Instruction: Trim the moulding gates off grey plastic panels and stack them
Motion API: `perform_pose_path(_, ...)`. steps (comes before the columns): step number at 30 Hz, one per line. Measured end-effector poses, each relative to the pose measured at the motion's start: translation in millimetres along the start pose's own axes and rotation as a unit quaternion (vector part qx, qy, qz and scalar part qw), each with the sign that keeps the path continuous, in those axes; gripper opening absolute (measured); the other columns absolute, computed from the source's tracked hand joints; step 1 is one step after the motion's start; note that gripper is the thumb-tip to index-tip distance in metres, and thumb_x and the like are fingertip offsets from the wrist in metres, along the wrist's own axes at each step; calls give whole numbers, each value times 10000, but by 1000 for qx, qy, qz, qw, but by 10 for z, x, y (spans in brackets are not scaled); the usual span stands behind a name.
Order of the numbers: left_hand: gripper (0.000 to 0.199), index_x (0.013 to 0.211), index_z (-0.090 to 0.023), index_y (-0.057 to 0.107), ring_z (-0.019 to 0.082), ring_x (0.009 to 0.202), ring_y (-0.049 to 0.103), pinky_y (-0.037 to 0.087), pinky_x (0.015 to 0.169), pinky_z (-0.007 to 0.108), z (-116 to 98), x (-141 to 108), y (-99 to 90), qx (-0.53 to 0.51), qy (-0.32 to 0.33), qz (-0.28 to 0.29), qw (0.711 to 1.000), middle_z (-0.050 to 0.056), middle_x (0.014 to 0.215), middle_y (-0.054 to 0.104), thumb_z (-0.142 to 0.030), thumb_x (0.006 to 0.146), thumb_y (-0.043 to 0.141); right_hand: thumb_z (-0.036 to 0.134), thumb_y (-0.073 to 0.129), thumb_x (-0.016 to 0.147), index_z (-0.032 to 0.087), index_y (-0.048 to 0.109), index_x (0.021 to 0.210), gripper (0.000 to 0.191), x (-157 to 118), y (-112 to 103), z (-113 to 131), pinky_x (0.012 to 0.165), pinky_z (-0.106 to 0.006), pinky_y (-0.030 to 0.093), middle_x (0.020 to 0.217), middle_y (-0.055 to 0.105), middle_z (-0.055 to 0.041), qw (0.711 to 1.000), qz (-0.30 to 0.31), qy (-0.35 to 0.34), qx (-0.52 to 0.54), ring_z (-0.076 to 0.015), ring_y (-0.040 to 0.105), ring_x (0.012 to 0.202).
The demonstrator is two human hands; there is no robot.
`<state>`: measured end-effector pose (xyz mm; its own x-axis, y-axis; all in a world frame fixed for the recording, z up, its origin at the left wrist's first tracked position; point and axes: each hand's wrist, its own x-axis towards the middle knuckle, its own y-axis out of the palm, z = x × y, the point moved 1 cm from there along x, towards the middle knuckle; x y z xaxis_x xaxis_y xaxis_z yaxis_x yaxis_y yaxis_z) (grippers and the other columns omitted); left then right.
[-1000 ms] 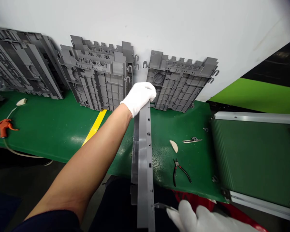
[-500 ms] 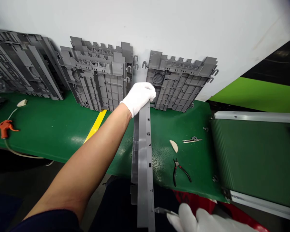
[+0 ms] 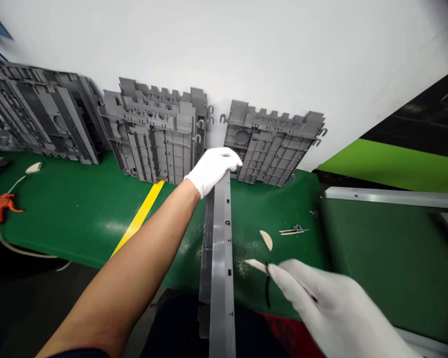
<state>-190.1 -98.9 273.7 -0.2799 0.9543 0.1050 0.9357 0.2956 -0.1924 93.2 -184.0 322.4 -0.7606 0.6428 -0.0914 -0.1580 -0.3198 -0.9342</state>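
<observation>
My left hand, in a white glove, grips the far end of a long grey plastic panel held on edge, its slotted narrow side facing up. To the right of the panel, my right hand, also gloved, is closed on a small blade tool, whose pale tip points left toward the panel without touching it. Under the right hand the black-handled pliers are mostly hidden. A beige half-round piece and tweezers lie on the green table.
Grey moulded panels lean against the white wall, with another panel right of them and more at left. An orange air gun with a hose lies at far left. A green conveyor stands at right.
My right hand has moved up and forward along the panel with the blade tool, now over the pliers. My left hand keeps its hold. The view has tilted slightly upward.
</observation>
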Motion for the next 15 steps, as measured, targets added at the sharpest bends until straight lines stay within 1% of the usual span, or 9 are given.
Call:
perform_pose_path(1, 121, 682, -181, 694, 154, 804, 617, 472, 800, 277, 3, -8, -14, -8, 4, 7, 1000, 22, 769, 702, -219, 697, 580, 478, 274, 1023, 235, 540, 644, 523, 160, -31, -11, 464, -239, 340, 538, 545, 37, 1000, -6, -5, 1, -100, 474, 450)
perform_pose_path(2, 173, 672, -184, 695, 166, 850, 626, 470, 849, 284, 5, -17, -31, -17, 5, 9, 1000, 33, 803, 713, -278, 750, 572, 488, 243, 1026, 232, 559, 666, 544, 333, -62, -18, 483, -244, 343, 550, 546, 32, 1000, -12, -12, -3, -105, 478, 466)
perform_pose_path(4, 328, 669, -192, 696, 187, 903, 631, 464, 900, 304, 5, -37, -71, -37, -12, 5, 999, 47, 857, 727, -411, 839, 521, 518, 198, 1024, 224, 584, 707, 580, 699, -116, -32, 509, -254, 340, 558, 535, 26, 999, -17, -24, -28, -114, 482, 488)
perform_pose_path(7, 452, 784, -199, 724, 204, 864, 630, 492, 838, 325, -21, -76, -130, -69, -66, 11, 995, 52, 861, 726, -546, 881, 452, 560, 162, 1011, 220, 606, 779, 605, 1229, -178, -62, 517, -260, 322, 600, 566, 15, 996, -13, -20, -88, -129, 512, 524)
perform_pose_path(9, 497, 833, -196, 735, 206, 841, 630, 501, 797, 321, -60, -101, -160, -79, -84, 21, 993, 53, 841, 724, -596, 879, 444, 591, 126, 998, 225, 621, 817, 641, 1515, -210, -70, 526, -263, 327, 647, 611, 0, 994, -3, -9, -111, -144, 549, 561)
perform_pose_path(12, 577, 795, -190, 744, 200, 761, 631, 505, 727, 312, -105, -126, -193, -85, -111, -1, 990, 58, 802, 729, -674, 857, 435, 665, 93, 959, 225, 652, 850, 719, 1796, -255, -37, 562, -271, 369, 701, 657, -26, 993, 18, 19, -118, -170, 595, 615)
perform_pose_path(15, 636, 769, -193, 750, 193, 661, 612, 498, 653, 312, -102, -135, -213, -82, -140, -25, 986, 60, 725, 722, -732, 830, 418, 713, 97, 929, 226, 684, 891, 763, 1911, -302, 35, 628, -288, 417, 757, 688, -56, 990, 37, 30, -136, -194, 629, 690)
